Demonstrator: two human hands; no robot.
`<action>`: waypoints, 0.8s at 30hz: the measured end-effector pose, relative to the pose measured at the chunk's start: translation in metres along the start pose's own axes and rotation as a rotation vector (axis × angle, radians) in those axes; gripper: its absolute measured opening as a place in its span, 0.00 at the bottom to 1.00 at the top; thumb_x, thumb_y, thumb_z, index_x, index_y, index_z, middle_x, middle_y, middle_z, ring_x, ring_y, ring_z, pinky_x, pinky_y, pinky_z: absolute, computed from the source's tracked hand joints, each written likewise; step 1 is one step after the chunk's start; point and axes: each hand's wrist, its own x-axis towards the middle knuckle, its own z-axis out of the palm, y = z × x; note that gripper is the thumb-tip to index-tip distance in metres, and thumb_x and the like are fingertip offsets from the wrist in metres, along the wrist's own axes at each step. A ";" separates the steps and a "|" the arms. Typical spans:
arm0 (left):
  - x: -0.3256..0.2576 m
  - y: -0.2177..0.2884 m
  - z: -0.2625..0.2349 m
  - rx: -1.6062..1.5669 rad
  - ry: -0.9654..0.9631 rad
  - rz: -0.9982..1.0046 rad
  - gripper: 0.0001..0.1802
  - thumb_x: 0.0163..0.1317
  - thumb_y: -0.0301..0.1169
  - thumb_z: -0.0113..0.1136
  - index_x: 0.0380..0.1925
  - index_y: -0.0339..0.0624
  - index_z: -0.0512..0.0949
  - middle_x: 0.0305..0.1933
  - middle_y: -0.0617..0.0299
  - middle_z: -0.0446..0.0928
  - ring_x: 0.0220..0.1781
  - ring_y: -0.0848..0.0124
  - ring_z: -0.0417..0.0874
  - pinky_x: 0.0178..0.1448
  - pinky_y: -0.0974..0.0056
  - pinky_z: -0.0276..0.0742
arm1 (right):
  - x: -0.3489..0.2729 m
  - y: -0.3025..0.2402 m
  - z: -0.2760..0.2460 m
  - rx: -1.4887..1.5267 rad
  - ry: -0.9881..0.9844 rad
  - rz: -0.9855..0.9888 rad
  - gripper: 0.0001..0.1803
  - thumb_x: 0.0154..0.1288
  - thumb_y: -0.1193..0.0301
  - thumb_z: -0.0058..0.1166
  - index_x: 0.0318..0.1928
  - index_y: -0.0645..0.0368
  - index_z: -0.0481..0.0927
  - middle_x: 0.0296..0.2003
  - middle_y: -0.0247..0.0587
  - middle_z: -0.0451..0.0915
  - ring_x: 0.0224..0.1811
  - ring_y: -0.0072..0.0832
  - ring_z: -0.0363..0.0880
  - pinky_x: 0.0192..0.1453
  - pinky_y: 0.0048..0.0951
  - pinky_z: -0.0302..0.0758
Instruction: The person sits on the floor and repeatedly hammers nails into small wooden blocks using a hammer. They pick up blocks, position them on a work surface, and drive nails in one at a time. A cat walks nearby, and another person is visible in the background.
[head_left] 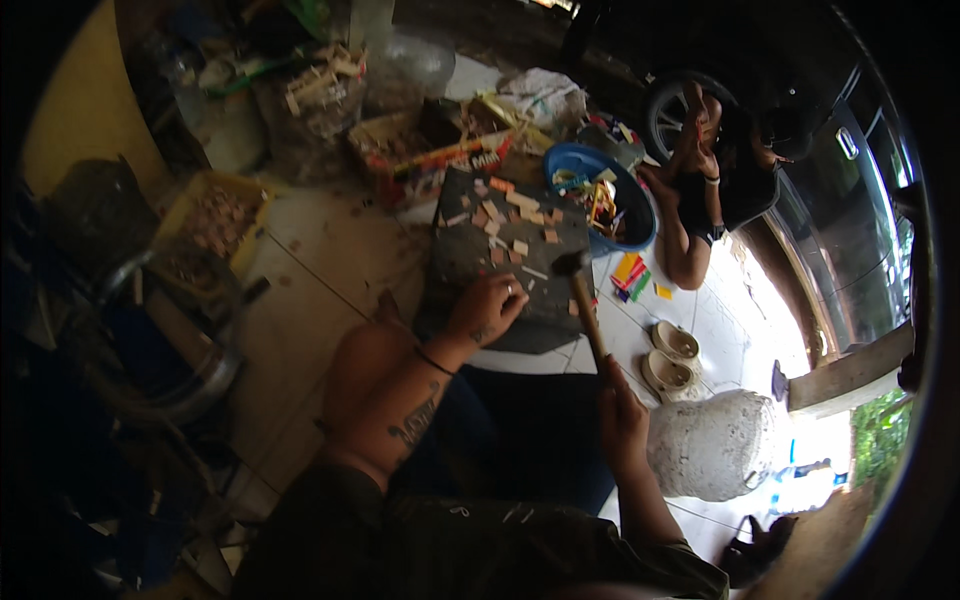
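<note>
My right hand [624, 412] is wrapped round the wooden handle of a hammer [590, 312], whose dark head is raised near the right edge of a low dark work block [468, 225]. My left hand [487, 306] rests at the block's near edge with its fingers curled together; whatever they hold, if anything, is too small to make out. Several small wooden pieces [521, 200] lie scattered over the block's top, beyond my left hand. A thin pale stick [535, 270] lies between that hand and the hammer head.
A blue basin [640, 238] of mixed pieces stands behind the block, near a seated person [712, 180]. Left of it are a cardboard box [400, 180] and a yellow tray [262, 212] of wood bits. Sandals [668, 370] and a rough white stool-like lump [715, 445] stand at right.
</note>
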 end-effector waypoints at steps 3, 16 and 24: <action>0.000 0.005 -0.001 0.030 -0.014 -0.010 0.07 0.60 0.26 0.60 0.25 0.37 0.74 0.28 0.56 0.74 0.32 0.57 0.78 0.37 0.58 0.73 | 0.002 -0.004 -0.001 0.000 -0.082 0.071 0.24 0.67 0.78 0.46 0.64 0.54 0.69 0.43 0.53 0.81 0.44 0.42 0.83 0.47 0.32 0.77; -0.002 0.005 0.002 0.069 -0.007 -0.009 0.08 0.60 0.26 0.61 0.24 0.34 0.76 0.27 0.56 0.74 0.27 0.62 0.77 0.32 0.60 0.73 | -0.003 0.006 0.013 0.094 0.071 -0.027 0.24 0.67 0.78 0.45 0.64 0.51 0.69 0.44 0.54 0.81 0.45 0.47 0.82 0.48 0.37 0.77; 0.000 0.006 0.000 0.081 -0.038 -0.051 0.07 0.60 0.26 0.60 0.26 0.34 0.77 0.27 0.57 0.75 0.27 0.62 0.77 0.32 0.61 0.72 | -0.002 0.014 0.021 0.165 0.055 -0.018 0.27 0.67 0.78 0.45 0.65 0.47 0.67 0.44 0.54 0.80 0.45 0.49 0.80 0.48 0.39 0.77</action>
